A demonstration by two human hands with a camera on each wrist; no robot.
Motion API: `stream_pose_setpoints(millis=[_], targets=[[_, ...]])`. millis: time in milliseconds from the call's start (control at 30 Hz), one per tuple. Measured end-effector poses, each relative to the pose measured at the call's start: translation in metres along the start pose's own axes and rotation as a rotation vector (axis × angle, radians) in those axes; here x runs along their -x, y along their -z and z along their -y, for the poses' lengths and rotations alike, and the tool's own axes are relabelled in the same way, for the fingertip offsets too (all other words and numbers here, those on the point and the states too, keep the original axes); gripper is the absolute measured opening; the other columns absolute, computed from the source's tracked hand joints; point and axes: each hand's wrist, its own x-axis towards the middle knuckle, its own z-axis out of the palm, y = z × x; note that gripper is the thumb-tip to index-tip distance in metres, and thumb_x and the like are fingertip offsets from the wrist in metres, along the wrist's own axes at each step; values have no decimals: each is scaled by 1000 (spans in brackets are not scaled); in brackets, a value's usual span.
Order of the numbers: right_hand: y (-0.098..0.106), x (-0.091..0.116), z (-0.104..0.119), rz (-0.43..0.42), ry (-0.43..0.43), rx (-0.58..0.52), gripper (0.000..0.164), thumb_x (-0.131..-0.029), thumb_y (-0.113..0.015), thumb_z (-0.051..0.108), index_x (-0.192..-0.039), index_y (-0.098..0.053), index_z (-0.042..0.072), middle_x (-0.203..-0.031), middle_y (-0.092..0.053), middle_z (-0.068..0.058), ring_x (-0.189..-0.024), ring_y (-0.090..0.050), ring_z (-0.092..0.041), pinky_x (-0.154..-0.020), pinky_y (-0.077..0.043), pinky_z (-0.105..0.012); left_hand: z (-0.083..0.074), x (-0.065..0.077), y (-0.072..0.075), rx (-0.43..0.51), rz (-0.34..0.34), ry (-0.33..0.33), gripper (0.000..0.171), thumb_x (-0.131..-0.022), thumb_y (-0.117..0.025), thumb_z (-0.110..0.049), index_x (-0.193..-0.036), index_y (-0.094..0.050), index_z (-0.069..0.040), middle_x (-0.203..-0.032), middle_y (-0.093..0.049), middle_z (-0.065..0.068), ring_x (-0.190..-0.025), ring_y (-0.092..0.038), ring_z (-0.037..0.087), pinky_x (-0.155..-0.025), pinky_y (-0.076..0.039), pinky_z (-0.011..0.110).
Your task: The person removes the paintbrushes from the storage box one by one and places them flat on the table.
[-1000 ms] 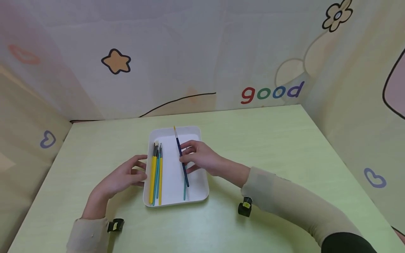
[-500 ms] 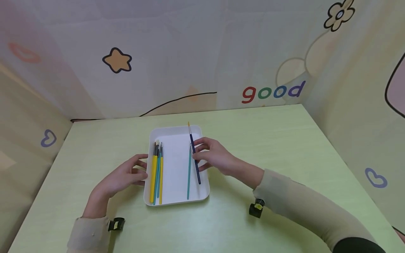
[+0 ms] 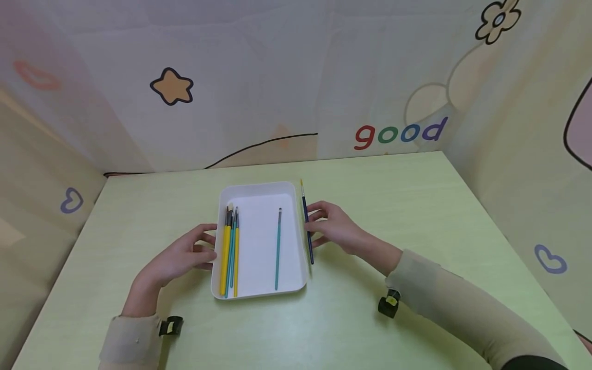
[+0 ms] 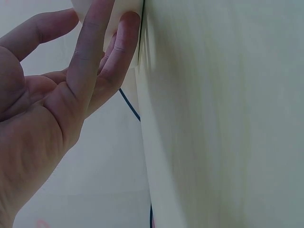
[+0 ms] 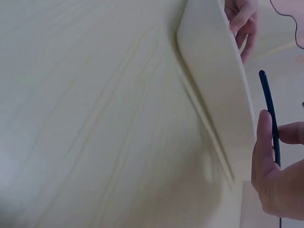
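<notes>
A dark blue paintbrush (image 3: 307,226) with a yellow tip is pinched between the thumb and fingers of my right hand (image 3: 335,226). It runs lengthwise just beyond the right rim of a white tray (image 3: 256,186). In the right wrist view the brush handle (image 5: 268,95) shows above the tray's outer wall (image 5: 213,71). My left hand (image 3: 178,257) rests its spread fingers against the tray's left side; the left wrist view shows the fingertips (image 4: 128,23) on the tray wall. A single teal paintbrush (image 3: 278,252) lies in the tray's right half.
Several yellow and teal paintbrushes (image 3: 229,257) lie side by side along the tray's left wall. Pale green tabletop (image 3: 393,205) surrounds the tray. A printed cloth wall (image 3: 259,77) rises behind the table.
My right hand has carried the dark blue paintbrush rightward, from over the tray to outside its right rim. The teal paintbrush is now uncovered. My left hand has stayed at the tray's left side.
</notes>
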Motion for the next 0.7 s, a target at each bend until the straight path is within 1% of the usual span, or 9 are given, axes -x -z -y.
stream_pose_setpoints(millis=[233, 400, 500, 600, 700], targets=[[10, -5, -13, 9, -27, 42, 48, -98, -66, 3, -140, -44, -4, -117, -54, -20, -87, -63, -25, -72, -63, -38, 0, 0, 0, 9, 1, 4, 67, -100, -63, -8, -156, -29, -1, -136, -46, 26, -111, -61, 35, -87, -60, 40], [13, -9, -18, -10, -43, 97, 46, -97, -67, 1, -138, -46, -4, -113, -56, -19, -87, -65, -24, -71, -63, -38, -1, 1, 0, 4, 2, 6, 67, -100, -63, -8, -157, -28, -1, -136, -46, 25, -111, -61, 35, -87, -60, 40], [15, -10, -20, -14, -37, 119, 46, -96, -67, -1, -137, -47, -6, -108, -57, -19, -85, -65, -24, -70, -63, -38, 0, 1, 0, 6, 8, 3, 67, -100, -63, -8, -157, -28, -1, -136, -46, 26, -111, -61, 35, -87, -60, 40], [15, -11, -22, -23, -29, 150, 46, -94, -68, -2, -135, -48, -7, -104, -58, -18, -81, -66, -23, -68, -63, -37, 0, 0, 1, 3, 10, 1, 66, -100, -63, -8, -156, -29, -1, -136, -46, 25, -112, -61, 35, -87, -60, 40], [15, -12, -24, -30, -17, 213, 45, -92, -69, -2, -133, -50, -8, -101, -60, -17, -75, -66, -22, -66, -63, -36, 0, 0, 1, 1, 10, 3, 66, -100, -63, -8, -156, -29, -1, -135, -46, 25, -112, -61, 35, -88, -60, 40]])
